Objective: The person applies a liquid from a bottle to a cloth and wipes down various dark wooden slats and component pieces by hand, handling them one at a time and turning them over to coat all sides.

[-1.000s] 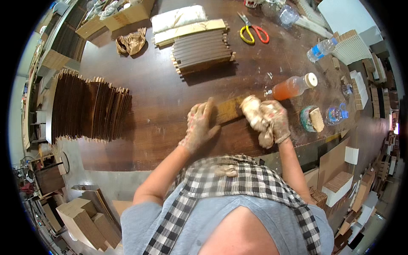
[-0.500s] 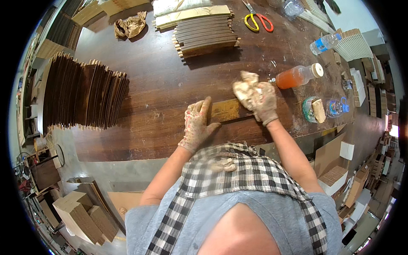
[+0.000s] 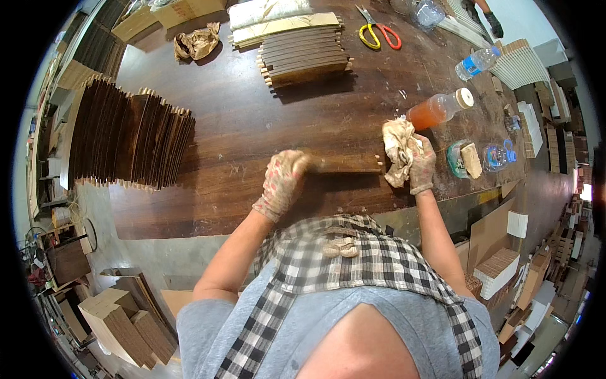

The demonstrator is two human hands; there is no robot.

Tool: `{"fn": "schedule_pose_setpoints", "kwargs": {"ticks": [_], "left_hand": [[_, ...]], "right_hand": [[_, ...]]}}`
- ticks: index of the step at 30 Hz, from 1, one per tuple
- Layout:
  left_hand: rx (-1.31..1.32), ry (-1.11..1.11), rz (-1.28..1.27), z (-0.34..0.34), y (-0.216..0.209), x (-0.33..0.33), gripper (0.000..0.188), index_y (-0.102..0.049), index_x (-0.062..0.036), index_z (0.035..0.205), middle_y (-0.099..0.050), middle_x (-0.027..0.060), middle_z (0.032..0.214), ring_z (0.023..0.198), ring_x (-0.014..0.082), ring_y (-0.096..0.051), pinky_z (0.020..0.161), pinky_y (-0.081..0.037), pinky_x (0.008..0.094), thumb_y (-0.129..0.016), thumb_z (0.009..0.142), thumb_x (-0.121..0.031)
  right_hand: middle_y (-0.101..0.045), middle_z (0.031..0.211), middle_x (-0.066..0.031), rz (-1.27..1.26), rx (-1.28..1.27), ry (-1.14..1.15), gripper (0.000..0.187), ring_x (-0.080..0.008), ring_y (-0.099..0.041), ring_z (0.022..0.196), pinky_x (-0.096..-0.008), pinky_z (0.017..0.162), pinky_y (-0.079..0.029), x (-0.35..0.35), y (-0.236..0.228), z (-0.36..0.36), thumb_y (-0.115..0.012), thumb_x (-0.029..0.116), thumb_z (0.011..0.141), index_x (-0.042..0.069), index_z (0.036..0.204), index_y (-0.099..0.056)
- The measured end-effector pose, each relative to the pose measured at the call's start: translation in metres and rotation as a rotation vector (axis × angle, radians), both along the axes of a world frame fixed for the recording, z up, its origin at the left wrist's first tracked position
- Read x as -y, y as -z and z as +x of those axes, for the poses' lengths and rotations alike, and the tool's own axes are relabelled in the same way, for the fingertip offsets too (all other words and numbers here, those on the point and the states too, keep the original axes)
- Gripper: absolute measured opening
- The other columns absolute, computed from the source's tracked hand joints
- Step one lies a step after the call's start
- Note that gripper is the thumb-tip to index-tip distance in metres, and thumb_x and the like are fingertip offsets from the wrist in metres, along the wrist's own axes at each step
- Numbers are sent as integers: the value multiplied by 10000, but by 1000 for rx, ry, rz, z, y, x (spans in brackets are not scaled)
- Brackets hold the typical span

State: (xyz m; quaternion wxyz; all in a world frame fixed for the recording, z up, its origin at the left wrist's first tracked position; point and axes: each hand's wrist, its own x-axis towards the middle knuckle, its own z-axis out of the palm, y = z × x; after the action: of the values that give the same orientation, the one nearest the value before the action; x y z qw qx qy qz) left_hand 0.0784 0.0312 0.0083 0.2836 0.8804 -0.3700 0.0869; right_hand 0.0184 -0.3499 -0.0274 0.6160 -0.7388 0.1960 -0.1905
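My gloved left hand (image 3: pixel 283 183) presses down on the left end of a dark stained wooden piece (image 3: pixel 350 164) lying flat on the brown worktable (image 3: pixel 240 126). My gloved right hand (image 3: pixel 421 165) grips a crumpled pale rag (image 3: pixel 399 146) just off the piece's right end, beside a bottle of orange liquid (image 3: pixel 437 109) lying on its side.
A fanned row of dark wooden panels (image 3: pixel 126 136) stands at the left. A stack of stained slats (image 3: pixel 304 55) and yellow-handled scissors (image 3: pixel 376 33) lie at the back. A round tin with a sponge (image 3: pixel 464 158) and water bottles (image 3: pixel 478 62) sit at the right. Another person's gloved hand (image 3: pixel 493 24) shows far right.
My right hand has carried the rag rightward off the wooden piece to its right end. My left hand has shifted onto the left end of the piece.
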Motion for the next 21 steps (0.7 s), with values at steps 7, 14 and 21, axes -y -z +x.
{"fn": "schedule_pose_setpoints", "kwargs": {"ticks": [7, 14, 21], "left_hand": [[-164, -69, -66, -38, -26, 4, 841, -475, -40, 1451, -549, 142, 1410, 1316, 370, -485, 1110, -392, 527, -864, 721, -189], [-367, -52, -182, -19, 18, 27, 1039, -262, 36, 1568, -595, 171, 1350, 1176, 361, -548, 1005, -466, 463, -857, 739, -162], [-333, 12, -191, -22, 7, 22, 1104, -239, 27, 1579, -589, 173, 1360, 1178, 377, -552, 1038, -446, 481, -885, 694, -105]], "right_hand": [[-681, 1084, -80, -260, -50, 98, 237, -146, -657, 961, -302, 838, -551, -15, -44, -25, -634, 150, 995, 15, 1190, -627], [-664, 959, -134, -1076, 166, -509, 202, -267, -620, 958, -422, 890, -512, -194, -41, 8, -652, 240, 872, 88, 1004, -662], [-609, 1120, -145, -1180, -127, -66, 297, -329, -580, 1060, -431, 937, -468, -14, -26, -4, -689, 208, 846, 54, 1095, -643]]}}
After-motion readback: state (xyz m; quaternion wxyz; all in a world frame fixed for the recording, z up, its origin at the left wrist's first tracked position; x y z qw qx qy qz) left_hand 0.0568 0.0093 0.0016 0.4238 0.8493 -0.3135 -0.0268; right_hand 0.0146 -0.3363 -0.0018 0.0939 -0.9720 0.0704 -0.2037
